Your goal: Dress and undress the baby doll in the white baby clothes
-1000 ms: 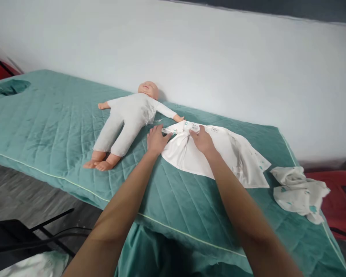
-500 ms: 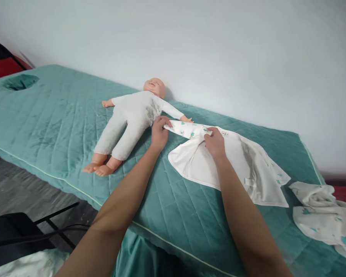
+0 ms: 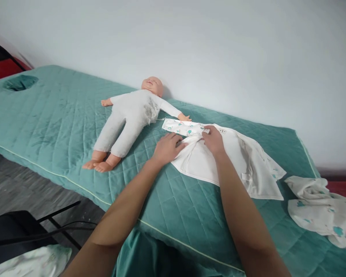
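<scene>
A small white baby shirt [image 3: 203,165] lies spread out with its plain side up, and one sleeve [image 3: 180,127] with green prints reaches left toward the doll. Where that sleeve joins the body, my right hand [image 3: 213,140] pinches the cloth. My left hand [image 3: 167,149] is just below the sleeve, its fingers and thumb apart at the edge of the shirt's left front panel, touching it but not visibly gripping. To the left a baby doll [image 3: 131,107] lies on its back, arms spread, one hand close above the sleeve.
A green quilted bed cover [image 3: 60,127] lies under everything, with a face hole [image 3: 20,82] at the far left. Crumpled printed baby clothing [image 3: 320,209] lies at the right. A white wall [image 3: 219,57] runs behind. At lower left stands a black chair [image 3: 14,234] with printed cloth [image 3: 37,263].
My left hand has let go of the sleeve's cuff end and moved down and right to the front panel. My right hand stays at the sleeve's shoulder end. The view has shifted slightly.
</scene>
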Action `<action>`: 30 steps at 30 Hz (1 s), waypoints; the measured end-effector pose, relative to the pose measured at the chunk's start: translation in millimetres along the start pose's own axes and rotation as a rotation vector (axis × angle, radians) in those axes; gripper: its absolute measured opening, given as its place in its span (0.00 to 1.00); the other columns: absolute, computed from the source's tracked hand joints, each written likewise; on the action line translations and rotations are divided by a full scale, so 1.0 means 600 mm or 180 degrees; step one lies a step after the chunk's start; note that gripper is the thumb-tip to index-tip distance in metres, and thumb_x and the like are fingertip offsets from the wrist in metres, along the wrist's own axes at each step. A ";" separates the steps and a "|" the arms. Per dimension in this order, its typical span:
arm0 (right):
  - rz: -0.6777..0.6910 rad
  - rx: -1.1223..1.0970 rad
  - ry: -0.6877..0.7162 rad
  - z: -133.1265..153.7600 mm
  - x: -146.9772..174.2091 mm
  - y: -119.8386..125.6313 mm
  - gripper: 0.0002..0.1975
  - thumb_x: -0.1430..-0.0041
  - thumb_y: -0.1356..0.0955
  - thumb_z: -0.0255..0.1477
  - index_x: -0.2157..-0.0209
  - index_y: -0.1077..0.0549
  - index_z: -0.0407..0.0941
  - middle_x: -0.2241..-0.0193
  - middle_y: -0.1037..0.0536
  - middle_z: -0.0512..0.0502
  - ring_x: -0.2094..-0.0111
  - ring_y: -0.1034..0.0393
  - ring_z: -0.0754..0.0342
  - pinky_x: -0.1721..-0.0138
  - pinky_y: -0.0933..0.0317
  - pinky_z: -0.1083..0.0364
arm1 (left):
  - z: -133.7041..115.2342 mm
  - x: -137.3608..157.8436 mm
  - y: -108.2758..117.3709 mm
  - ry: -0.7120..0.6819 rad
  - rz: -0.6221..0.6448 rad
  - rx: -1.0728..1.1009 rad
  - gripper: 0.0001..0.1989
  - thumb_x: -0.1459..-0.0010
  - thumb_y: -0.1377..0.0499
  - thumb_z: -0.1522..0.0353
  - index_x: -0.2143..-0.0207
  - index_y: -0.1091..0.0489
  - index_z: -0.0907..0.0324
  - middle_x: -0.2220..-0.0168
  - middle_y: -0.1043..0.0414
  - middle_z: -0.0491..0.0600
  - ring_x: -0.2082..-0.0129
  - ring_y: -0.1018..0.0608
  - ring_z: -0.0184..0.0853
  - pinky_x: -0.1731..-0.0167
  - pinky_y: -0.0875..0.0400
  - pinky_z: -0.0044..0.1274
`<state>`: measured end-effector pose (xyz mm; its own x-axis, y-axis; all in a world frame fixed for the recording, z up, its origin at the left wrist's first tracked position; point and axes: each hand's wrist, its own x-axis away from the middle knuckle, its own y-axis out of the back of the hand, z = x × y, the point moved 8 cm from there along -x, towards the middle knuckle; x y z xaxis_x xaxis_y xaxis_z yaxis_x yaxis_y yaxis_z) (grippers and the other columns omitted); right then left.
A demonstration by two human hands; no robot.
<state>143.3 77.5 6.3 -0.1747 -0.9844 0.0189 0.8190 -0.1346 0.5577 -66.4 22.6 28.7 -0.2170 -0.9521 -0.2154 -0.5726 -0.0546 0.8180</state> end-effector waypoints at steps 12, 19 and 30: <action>-0.0211 0.0626 0.0272 -0.001 -0.005 0.061 0.24 0.48 0.37 0.22 0.50 0.25 0.43 0.61 0.19 0.41 0.58 0.26 0.45 0.51 0.34 0.48 | -0.129 0.067 -0.029 -0.0357 0.0504 0.1307 0.14 0.35 0.43 0.63 0.50 0.26 0.55 0.50 0.21 0.47 0.52 0.20 0.37 0.50 0.29 0.27; -0.0307 0.1021 0.0045 -0.023 -0.011 0.079 0.22 0.45 0.35 0.27 0.48 0.26 0.42 0.56 0.21 0.36 0.51 0.28 0.38 0.46 0.37 0.41 | -0.160 0.095 -0.069 -0.1009 0.0620 0.0604 0.14 0.31 0.49 0.64 0.48 0.27 0.54 0.49 0.22 0.49 0.51 0.20 0.37 0.55 0.28 0.27; 0.0756 -0.1616 0.0640 0.049 0.021 0.002 0.20 0.44 0.30 0.39 0.51 0.28 0.48 0.51 0.20 0.43 0.48 0.26 0.49 0.47 0.33 0.47 | 0.001 0.116 0.060 0.0846 -0.2429 0.1568 0.08 0.41 0.42 0.73 0.59 0.31 0.57 0.53 0.31 0.51 0.51 0.27 0.36 0.57 0.30 0.25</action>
<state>126.2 68.3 31.4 0.1117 -0.9896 -0.0905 0.9905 0.1036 0.0900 -102.7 -45.6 43.0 0.5064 -0.7525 -0.4211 -0.7682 -0.6155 0.1760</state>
